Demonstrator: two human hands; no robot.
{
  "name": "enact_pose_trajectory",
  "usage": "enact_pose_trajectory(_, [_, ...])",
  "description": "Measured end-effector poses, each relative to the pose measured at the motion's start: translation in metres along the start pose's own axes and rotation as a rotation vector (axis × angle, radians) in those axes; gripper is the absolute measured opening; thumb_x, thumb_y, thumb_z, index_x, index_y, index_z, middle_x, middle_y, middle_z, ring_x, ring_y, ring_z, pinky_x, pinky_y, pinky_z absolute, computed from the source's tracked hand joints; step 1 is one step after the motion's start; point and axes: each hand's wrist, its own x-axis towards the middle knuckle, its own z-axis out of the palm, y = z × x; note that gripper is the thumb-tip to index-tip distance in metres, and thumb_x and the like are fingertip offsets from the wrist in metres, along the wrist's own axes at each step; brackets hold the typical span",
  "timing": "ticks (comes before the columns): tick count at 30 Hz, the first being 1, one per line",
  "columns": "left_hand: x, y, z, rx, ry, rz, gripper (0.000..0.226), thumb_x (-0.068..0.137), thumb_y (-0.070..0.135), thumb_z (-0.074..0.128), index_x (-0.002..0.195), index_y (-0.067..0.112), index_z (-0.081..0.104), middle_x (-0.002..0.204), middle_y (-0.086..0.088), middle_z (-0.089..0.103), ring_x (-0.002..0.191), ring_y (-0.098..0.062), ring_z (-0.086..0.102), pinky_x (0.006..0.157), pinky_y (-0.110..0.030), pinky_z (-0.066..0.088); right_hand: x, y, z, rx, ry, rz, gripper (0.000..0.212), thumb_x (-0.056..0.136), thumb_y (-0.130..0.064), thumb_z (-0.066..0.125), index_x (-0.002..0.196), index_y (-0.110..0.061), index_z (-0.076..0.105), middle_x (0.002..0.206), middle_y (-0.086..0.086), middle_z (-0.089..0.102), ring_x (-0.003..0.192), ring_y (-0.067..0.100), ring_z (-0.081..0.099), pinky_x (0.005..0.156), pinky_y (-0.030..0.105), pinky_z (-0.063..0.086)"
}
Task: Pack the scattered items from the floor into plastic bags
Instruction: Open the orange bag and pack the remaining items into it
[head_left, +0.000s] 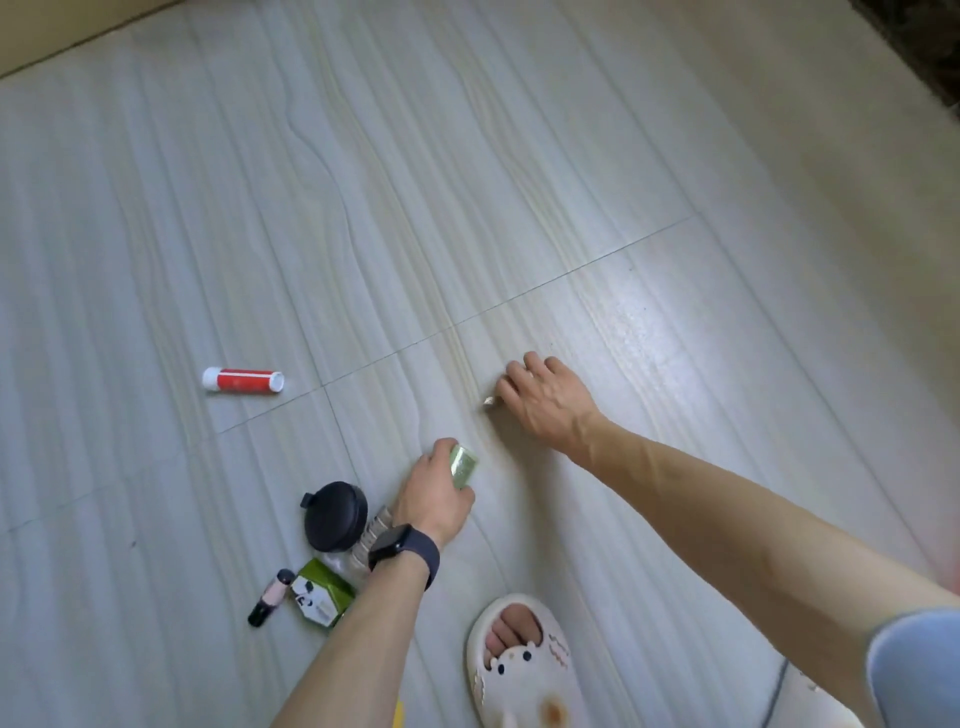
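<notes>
My left hand (434, 499), with a dark watch on the wrist, is closed around a small pale green packet (464, 466) just above the floor. My right hand (545, 402) reaches further out with its fingers curled over a tiny whitish item (489, 402) on the tile; only its end shows. A red and white tube (243, 380) lies alone to the far left. Near my left wrist lie a round black case (335, 515), a clear plastic piece (363, 540), a green carton (322, 597) and a small pink and black tube (270, 597). No plastic bag is in view.
The floor is pale grey tile with wavy lines and thin grout joints. My foot in a white slipper (522, 665) stands at the bottom centre. A wall edge runs along the top left, and something dark sits in the top right corner.
</notes>
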Motion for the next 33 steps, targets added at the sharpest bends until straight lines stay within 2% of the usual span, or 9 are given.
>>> enact_pose_trajectory(3, [-0.011, 0.002, -0.009, -0.044, -0.023, 0.024, 0.053, 0.084, 0.028, 0.066, 0.133, 0.03, 0.047, 0.121, 0.0, 0.061, 0.107, -0.026, 0.059, 0.087, -0.036, 0.05, -0.055, 0.015, 0.009, 0.192, -0.158, 0.117, 0.035, 0.075, -0.005, 0.071, 0.107, -0.008, 0.057, 0.096, 0.011, 0.058, 0.076, 0.028, 0.056, 0.056, 0.034, 0.032])
enact_pose_trajectory(8, [-0.041, 0.044, -0.036, -0.024, -0.051, 0.134, 0.05, 0.079, 0.033, 0.074, 0.125, 0.035, 0.054, 0.111, 0.004, 0.064, 0.098, -0.019, 0.061, 0.083, -0.033, 0.052, -0.134, 0.063, -0.019, 0.44, -0.532, 0.236, 0.029, 0.096, -0.017, 0.044, 0.123, -0.007, 0.047, 0.105, 0.01, 0.064, 0.096, 0.03, 0.065, 0.078, 0.036, 0.053])
enact_pose_trajectory(13, [-0.08, 0.132, -0.063, 0.072, 0.003, 0.38, 0.055, 0.08, 0.035, 0.073, 0.128, 0.042, 0.047, 0.103, 0.004, 0.06, 0.096, -0.02, 0.06, 0.082, -0.038, 0.053, -0.229, 0.108, -0.06, 0.433, -0.261, 0.315, 0.03, 0.101, -0.036, 0.044, 0.121, -0.013, 0.044, 0.113, 0.007, 0.058, 0.089, 0.032, 0.058, 0.066, 0.035, 0.036])
enact_pose_trajectory(19, [-0.136, 0.275, -0.077, 0.279, 0.118, 0.738, 0.049, 0.084, 0.037, 0.069, 0.129, 0.04, 0.05, 0.12, 0.003, 0.064, 0.108, -0.022, 0.06, 0.082, -0.034, 0.051, -0.386, 0.116, -0.061, 0.724, 0.182, 0.658, 0.058, 0.099, -0.041, 0.046, 0.15, -0.035, 0.02, 0.126, 0.003, 0.056, 0.102, 0.035, 0.06, 0.08, 0.043, 0.051])
enact_pose_trajectory(21, [-0.155, 0.31, -0.072, 0.353, 0.138, 0.831, 0.049, 0.085, 0.037, 0.068, 0.13, 0.039, 0.049, 0.122, 0.004, 0.063, 0.11, -0.023, 0.059, 0.082, -0.035, 0.05, -0.439, 0.102, -0.046, 0.875, 0.345, 0.824, 0.059, 0.096, -0.043, 0.05, 0.149, -0.038, 0.024, 0.12, 0.0, 0.063, 0.103, 0.026, 0.062, 0.086, 0.04, 0.05])
enact_pose_trajectory(24, [-0.177, 0.344, -0.052, 0.428, 0.135, 0.935, 0.048, 0.084, 0.04, 0.069, 0.127, 0.042, 0.049, 0.119, 0.006, 0.064, 0.106, -0.023, 0.06, 0.082, -0.037, 0.051, -0.509, 0.072, -0.007, 1.228, 0.515, 1.174, 0.05, 0.091, -0.048, 0.057, 0.138, -0.044, 0.039, 0.093, -0.01, 0.068, 0.077, 0.011, 0.063, 0.08, 0.035, 0.052])
enact_pose_trajectory(29, [-0.206, 0.374, 0.013, 0.354, -0.053, 0.954, 0.049, 0.083, 0.042, 0.069, 0.127, 0.041, 0.048, 0.118, 0.002, 0.066, 0.104, -0.023, 0.062, 0.084, -0.038, 0.053, -0.579, 0.053, 0.054, 1.458, 0.548, 1.681, 0.03, 0.092, -0.041, 0.06, 0.119, -0.027, 0.062, 0.089, -0.009, 0.071, 0.085, 0.016, 0.068, 0.087, 0.039, 0.053])
enact_pose_trajectory(31, [-0.215, 0.38, 0.042, 0.337, -0.134, 0.963, 0.049, 0.081, 0.042, 0.07, 0.126, 0.04, 0.049, 0.116, 0.001, 0.067, 0.103, -0.021, 0.063, 0.086, -0.038, 0.053, -0.587, 0.065, 0.067, 1.471, 0.489, 1.743, 0.022, 0.094, -0.041, 0.056, 0.099, -0.024, 0.068, 0.073, -0.009, 0.071, 0.078, 0.018, 0.071, 0.083, 0.039, 0.055])
enact_pose_trajectory(33, [-0.223, 0.386, 0.069, 0.294, -0.21, 0.949, 0.049, 0.081, 0.04, 0.072, 0.125, 0.038, 0.051, 0.113, 0.002, 0.067, 0.101, -0.02, 0.063, 0.086, -0.036, 0.052, -0.587, 0.077, 0.073, 1.467, 0.452, 1.731, 0.023, 0.094, -0.043, 0.055, 0.103, -0.029, 0.07, 0.09, -0.008, 0.074, 0.093, 0.019, 0.07, 0.087, 0.035, 0.052])
